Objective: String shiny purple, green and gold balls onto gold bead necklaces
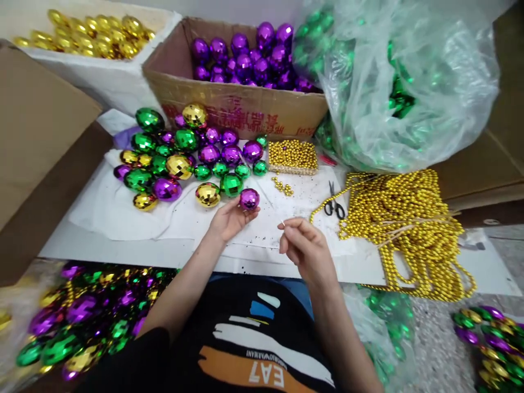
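Observation:
My left hand [230, 220] has its fingers closed around a shiny purple ball [249, 200] at the front of the white-covered table. To the right, my right hand [302, 238] pinches the tip of a thin pale strand [269, 202]; whether it is a thread or a needle I cannot tell. That strand runs up and left toward a pile of faceted green, gold and purple balls [178, 166]. Beyond my hands stands a small tray of gold beads [292, 155], with several loose gold beads [282, 185] in front of it.
Black-handled scissors [334, 207] lie beside heaped gold bead strings [403, 218] on the right. Behind are a carton [233, 103] of purple balls, a white box [123, 68] of gold ones and a plastic bag [417, 103] of green ones. Finished-looking garlands [85, 316] hang low at left.

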A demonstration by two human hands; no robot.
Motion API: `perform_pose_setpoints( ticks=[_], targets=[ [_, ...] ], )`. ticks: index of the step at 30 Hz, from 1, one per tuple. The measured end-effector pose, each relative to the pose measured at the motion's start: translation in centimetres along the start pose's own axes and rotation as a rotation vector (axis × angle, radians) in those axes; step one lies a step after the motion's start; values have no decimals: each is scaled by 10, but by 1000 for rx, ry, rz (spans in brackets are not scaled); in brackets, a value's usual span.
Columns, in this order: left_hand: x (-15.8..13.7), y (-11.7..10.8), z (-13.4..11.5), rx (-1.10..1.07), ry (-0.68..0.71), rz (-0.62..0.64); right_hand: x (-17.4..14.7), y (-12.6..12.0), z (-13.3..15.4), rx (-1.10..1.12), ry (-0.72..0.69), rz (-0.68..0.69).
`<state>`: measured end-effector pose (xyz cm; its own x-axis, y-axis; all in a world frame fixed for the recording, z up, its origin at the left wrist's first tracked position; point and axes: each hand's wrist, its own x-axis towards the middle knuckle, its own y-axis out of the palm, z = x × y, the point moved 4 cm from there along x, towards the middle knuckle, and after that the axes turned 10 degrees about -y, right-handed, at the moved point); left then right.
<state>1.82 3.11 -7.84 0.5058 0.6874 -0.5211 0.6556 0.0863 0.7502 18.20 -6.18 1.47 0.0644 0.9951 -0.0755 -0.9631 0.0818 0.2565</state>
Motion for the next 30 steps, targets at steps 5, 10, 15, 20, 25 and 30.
perform_pose_setpoints(
  ticks=[5,10,15,20,25,30],
  targets=[
    [-19,-6,7,-54,-12,6,-36,-18,-42,-261,60,-119],
    [-22,-12,10,-129,-4,-11,-67,-26,-37,-457,18,-163],
    [-23,-11,12,-134,-3,-12,-79,-26,-35,-532,-32,-143],
    [-24,-7,14,-122,-18,-10,-83,-27,-36,-548,-37,-131],
    [-17,2,25,-115,-81,29,-91,-32,-32,-579,-61,-159],
    [-5,13,42,-97,-150,46,-100,-43,-28,-633,-110,-200]
  ],
)
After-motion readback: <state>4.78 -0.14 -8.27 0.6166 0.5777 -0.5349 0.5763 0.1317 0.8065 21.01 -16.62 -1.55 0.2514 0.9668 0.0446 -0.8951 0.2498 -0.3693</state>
